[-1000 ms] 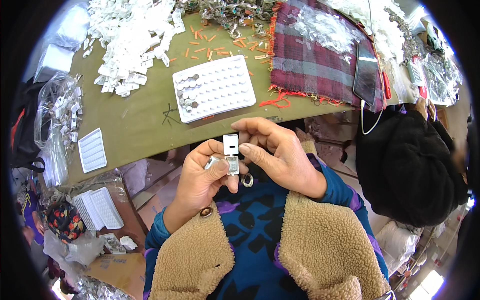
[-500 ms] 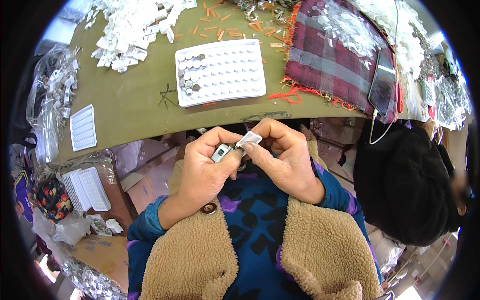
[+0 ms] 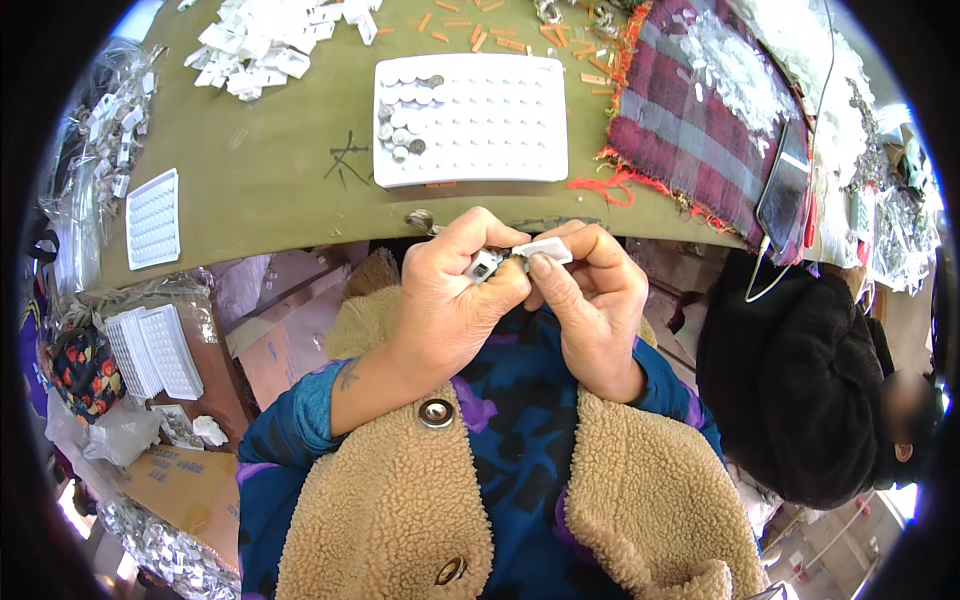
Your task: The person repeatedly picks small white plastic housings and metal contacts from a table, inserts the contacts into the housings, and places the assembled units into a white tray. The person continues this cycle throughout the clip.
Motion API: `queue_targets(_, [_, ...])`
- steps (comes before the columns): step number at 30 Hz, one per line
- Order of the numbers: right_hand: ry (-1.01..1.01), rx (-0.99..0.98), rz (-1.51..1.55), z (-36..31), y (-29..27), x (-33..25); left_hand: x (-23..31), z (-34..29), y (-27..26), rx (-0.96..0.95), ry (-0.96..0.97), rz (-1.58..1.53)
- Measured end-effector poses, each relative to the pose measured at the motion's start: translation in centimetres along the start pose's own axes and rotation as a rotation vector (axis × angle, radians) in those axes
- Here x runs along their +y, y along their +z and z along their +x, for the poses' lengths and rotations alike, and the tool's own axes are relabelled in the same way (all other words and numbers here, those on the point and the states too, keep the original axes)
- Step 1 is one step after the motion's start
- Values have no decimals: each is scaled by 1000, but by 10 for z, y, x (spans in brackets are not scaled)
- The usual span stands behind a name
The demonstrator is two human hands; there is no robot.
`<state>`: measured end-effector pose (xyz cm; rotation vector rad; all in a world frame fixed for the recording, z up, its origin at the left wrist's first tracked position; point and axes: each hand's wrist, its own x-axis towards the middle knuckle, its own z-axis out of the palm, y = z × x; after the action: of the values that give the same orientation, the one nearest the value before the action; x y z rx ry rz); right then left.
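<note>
Both hands meet just in front of the table edge, fingers pinched. My left hand (image 3: 440, 310) grips a small pale plastic casing (image 3: 484, 265) with a dark square window, between thumb and forefinger. A flat white plastic cover (image 3: 546, 250) is pinched between the thumb and fingers of my right hand (image 3: 600, 310), close against the casing. Fingers hide where the two parts meet, so I cannot tell whether they are joined. Beyond the hands lies a white tray (image 3: 480, 178) with rows of small pegs. Several round silvery button cells (image 3: 402, 138) sit at its left end.
White plastic parts (image 3: 255, 45) are heaped at the back left, and orange strips (image 3: 480, 40) lie scattered behind the tray. To the right are a plaid cloth (image 3: 650, 130) bearing clear pieces and a phone (image 3: 783, 190) on a cable. A smaller white tray (image 3: 153, 220) lies left.
The white cover has turned from steeply tilted to nearly level, and both hands sit slightly farther right in the picture. The whole view has shifted, with the table appearing higher.
</note>
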<state>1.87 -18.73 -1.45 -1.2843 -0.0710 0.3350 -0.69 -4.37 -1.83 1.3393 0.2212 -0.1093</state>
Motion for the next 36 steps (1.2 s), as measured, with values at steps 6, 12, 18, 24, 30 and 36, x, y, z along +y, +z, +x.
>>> queue_targets(6, [86,-29,-78,9,-16,-13,16,2,-8,-140,-305,-236])
queue_targets(12, [175,-173,-22,15,-17,-26,15,-2,-30,-276,-418,-431])
queue_targets(18, [255,-342,-119,25,-15,-32,-3,-2,-40,-345,-377,-626])
queue_targets(24, [103,-416,-323,30,0,-31,-1,-7,-54,-325,-467,-639])
queue_targets(30, [-360,-192,-724,56,16,-29,6,-11,-74,-214,-328,-836])
queue_targets(36, [-740,-229,-1003,87,39,-6,12,-10,-102,-159,-206,-993])
